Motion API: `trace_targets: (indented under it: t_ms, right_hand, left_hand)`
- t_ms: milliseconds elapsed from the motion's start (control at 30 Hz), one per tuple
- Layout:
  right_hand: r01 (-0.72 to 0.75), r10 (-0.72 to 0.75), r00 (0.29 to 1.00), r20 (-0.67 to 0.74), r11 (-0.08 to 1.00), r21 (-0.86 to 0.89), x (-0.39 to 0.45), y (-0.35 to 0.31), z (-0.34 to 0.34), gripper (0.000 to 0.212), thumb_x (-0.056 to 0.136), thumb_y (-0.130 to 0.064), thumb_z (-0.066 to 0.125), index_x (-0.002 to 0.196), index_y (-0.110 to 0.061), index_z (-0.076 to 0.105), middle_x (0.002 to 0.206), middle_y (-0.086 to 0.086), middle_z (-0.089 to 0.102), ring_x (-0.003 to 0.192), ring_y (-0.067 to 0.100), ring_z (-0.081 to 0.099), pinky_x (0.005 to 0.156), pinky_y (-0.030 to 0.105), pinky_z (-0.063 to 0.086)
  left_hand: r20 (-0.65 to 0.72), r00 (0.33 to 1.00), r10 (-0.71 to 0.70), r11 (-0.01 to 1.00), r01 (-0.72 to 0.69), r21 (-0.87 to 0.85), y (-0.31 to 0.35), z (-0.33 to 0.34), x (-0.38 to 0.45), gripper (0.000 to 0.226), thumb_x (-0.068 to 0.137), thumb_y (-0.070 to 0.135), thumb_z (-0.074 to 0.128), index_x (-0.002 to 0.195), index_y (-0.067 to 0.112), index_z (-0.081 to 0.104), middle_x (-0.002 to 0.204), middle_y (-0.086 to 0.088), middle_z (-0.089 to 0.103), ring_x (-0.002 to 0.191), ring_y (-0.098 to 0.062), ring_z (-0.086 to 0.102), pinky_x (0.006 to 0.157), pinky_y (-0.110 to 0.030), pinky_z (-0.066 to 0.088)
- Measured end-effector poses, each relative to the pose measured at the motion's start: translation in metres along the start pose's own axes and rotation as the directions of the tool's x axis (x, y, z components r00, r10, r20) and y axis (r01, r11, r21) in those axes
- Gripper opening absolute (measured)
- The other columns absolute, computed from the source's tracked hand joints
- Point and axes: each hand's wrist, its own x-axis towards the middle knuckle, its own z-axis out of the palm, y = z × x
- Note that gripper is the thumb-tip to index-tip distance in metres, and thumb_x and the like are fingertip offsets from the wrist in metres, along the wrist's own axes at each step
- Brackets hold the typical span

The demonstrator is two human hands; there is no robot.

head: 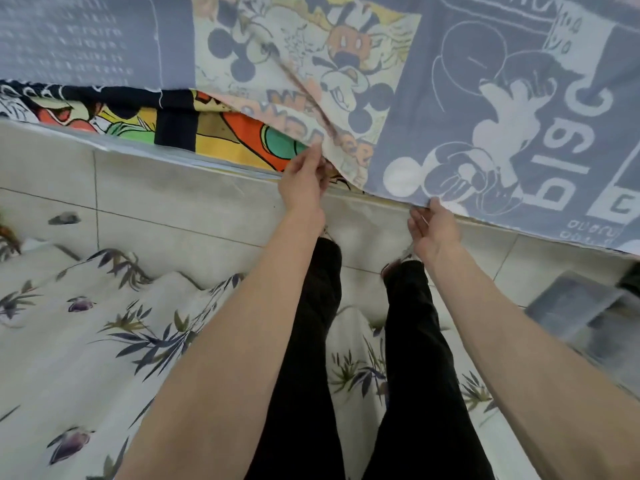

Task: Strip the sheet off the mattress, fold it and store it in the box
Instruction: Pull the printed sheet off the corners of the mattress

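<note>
A cartoon-printed sheet (485,98) fills the top of the head view, its pale grey-blue back side folded over toward me. Its bright printed face (214,126) shows underneath at the left. My left hand (304,181) pinches the folded-over edge near the middle. Further right, my right hand (433,230) grips the same lower edge. Both arms reach forward over my black-trousered legs. A grey box (581,317) sits blurred on the floor at the right edge.
A white cloth with a leaf and flower print (104,341) lies crumpled on the floor around my legs. Pale floor tiles (173,202) run between it and the sheet. A small dark scrap (65,218) lies at the left.
</note>
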Motion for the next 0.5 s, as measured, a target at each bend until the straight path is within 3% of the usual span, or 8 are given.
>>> trace_targets:
  t_ms: [133,300,400,500]
  right_hand:
    - [-0.002,0.002,1.0,-0.02,1.0,-0.002,-0.009,0.011,0.023,0.02,0.104,-0.031,0.049,0.112,-0.016,0.059,0.077,-0.002,0.06,0.068,0.008,0.06,0.062,0.02,0.051]
    - [0.01,-0.009,0.997,-0.071,1.0,0.003,-0.008,0.015,0.034,0.022,0.104,-0.034,0.045,0.107,-0.015,0.056,0.069,-0.002,0.052,0.058,0.009,0.051,0.056,0.019,0.047]
    - [0.002,-0.001,0.998,-0.065,1.0,0.011,-0.016,0.02,0.043,0.021,0.101,-0.034,0.052,0.097,-0.014,0.058,0.068,-0.001,0.051,0.059,0.01,0.052,0.057,0.02,0.048]
    - [-0.004,0.004,0.999,-0.035,1.0,0.004,-0.026,0.027,0.053,0.02,0.101,-0.03,0.054,0.09,-0.014,0.058,0.07,0.0,0.053,0.063,0.011,0.056,0.065,0.022,0.052]
  left_hand:
    - [-0.138,0.99,-0.017,0.997,0.028,0.074,-0.01,-0.023,0.004,0.024,0.096,0.023,0.072,0.082,0.013,0.055,0.07,-0.001,0.057,0.061,-0.014,0.053,0.056,-0.025,0.044]
    - [-0.068,0.997,-0.045,0.982,0.056,0.178,0.001,-0.038,0.014,0.023,0.091,0.028,0.073,0.084,0.016,0.055,0.068,0.003,0.057,0.063,-0.012,0.053,0.061,-0.027,0.043]
    - [-0.13,0.991,0.034,0.979,-0.008,0.202,0.017,-0.038,0.022,0.033,0.085,0.042,0.077,0.075,0.02,0.055,0.064,0.004,0.052,0.063,-0.017,0.047,0.066,-0.034,0.041]
    - [-0.178,0.977,0.116,0.979,-0.082,0.188,0.021,-0.043,0.026,0.025,0.09,0.031,0.075,0.077,0.02,0.057,0.068,0.003,0.052,0.062,-0.015,0.043,0.073,-0.037,0.038]
